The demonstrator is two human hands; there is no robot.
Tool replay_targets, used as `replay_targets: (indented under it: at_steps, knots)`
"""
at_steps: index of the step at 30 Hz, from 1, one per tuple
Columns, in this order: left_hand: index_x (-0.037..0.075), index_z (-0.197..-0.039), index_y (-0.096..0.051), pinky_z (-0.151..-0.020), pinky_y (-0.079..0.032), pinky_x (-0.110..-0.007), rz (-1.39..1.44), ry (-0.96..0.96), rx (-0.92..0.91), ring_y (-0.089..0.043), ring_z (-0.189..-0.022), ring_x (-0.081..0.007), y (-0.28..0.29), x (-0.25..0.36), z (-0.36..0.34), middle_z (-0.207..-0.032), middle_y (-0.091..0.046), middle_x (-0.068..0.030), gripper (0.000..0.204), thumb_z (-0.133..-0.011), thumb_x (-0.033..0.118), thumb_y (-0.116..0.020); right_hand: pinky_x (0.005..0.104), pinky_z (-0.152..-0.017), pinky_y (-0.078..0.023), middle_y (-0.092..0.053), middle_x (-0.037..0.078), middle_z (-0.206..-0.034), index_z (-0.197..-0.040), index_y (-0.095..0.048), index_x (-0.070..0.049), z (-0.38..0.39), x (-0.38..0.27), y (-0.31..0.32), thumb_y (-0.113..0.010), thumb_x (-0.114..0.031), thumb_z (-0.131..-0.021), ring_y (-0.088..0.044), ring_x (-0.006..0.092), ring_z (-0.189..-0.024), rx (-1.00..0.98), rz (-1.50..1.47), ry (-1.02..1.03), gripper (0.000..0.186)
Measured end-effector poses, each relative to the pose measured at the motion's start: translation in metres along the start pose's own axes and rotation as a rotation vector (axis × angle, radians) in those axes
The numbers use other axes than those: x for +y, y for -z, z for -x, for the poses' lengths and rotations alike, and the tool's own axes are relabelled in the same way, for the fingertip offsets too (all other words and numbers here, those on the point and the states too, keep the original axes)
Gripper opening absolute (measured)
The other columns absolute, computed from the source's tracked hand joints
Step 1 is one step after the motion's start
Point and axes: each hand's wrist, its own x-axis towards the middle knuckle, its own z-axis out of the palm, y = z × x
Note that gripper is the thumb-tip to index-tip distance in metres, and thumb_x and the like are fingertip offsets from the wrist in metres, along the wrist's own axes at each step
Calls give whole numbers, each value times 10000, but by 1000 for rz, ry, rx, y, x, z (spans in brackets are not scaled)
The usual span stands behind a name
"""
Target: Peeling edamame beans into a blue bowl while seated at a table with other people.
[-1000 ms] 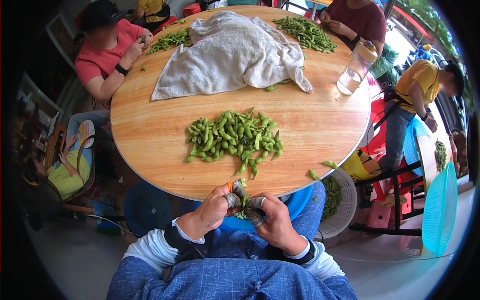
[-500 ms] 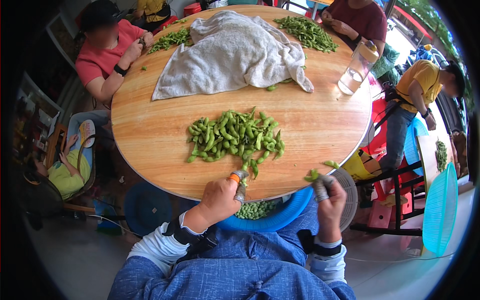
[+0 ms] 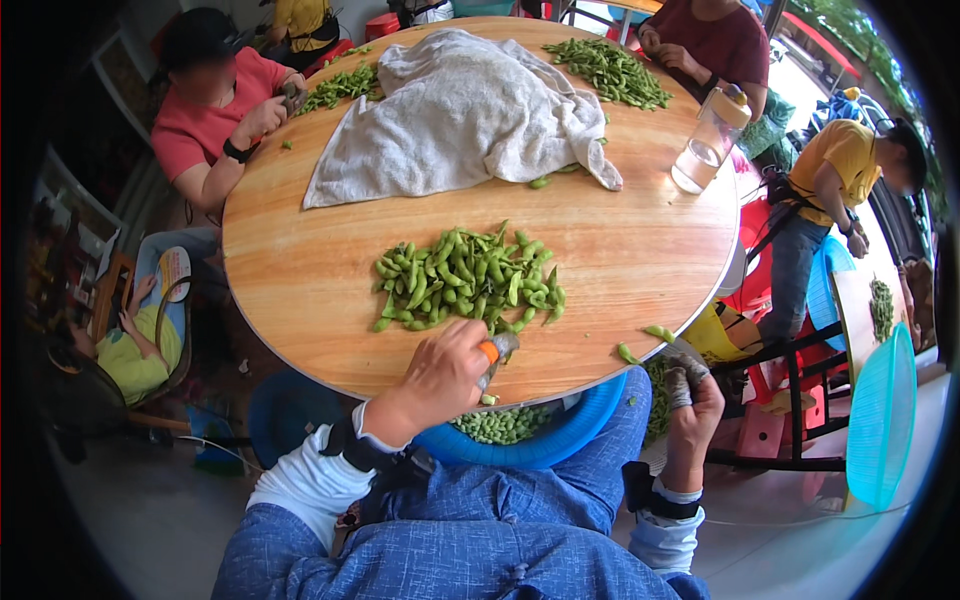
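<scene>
A loose pile of green soybean pods (image 3: 465, 275) lies on the round wooden table (image 3: 300, 270) in front of me. At the pile's near edge my left hand (image 3: 440, 368) bends over the table, palm down, its fingers curled. Grey wrapping and an orange band cover its finger ends; what they hold is hidden. A small pale bean (image 3: 488, 399) shows just below them. Off the table's right edge is my right hand (image 3: 694, 405), its grey-wrapped fingers drawn together; their contents cannot be made out. Two pods (image 3: 659, 332) lie near that edge.
A blue basin (image 3: 600, 415) of shelled beans (image 3: 505, 425) sits under the table's near edge. A grey-white towel (image 3: 460, 110) covers a mound farther back. A bottle (image 3: 703, 145) stands at right. Other people sit around, two with pod piles (image 3: 610, 72).
My right hand has moved right, off the table edge, leaving a pod on the wood. My left hand has moved slightly up and right, and its fingers have turned toward the pile.
</scene>
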Motion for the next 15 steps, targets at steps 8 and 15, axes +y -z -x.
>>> replay_targets:
  at_steps: [8,15]
  knots:
    - [8,-706,-535,-586,-426,-375,-149,-116,-95,-514,-713,-260,-15,-19,-19,-723,-470,-100,72,-718,66,-493,208,-681,-444,-590,54,-827,-934,-562,36,22,-12,-40,-558,12,-786,-551,94,-743,-192,-68,-63,150]
    - [4,-740,-542,-554,-416,-259,838,274,-90,-526,-630,-128,-11,-4,-13,-689,-536,-28,86,-777,75,-574,230,-749,-440,-588,64,-931,-1026,-527,45,27,-32,-70,-546,-23,-808,-551,114,-835,-423,-390,-345,229]
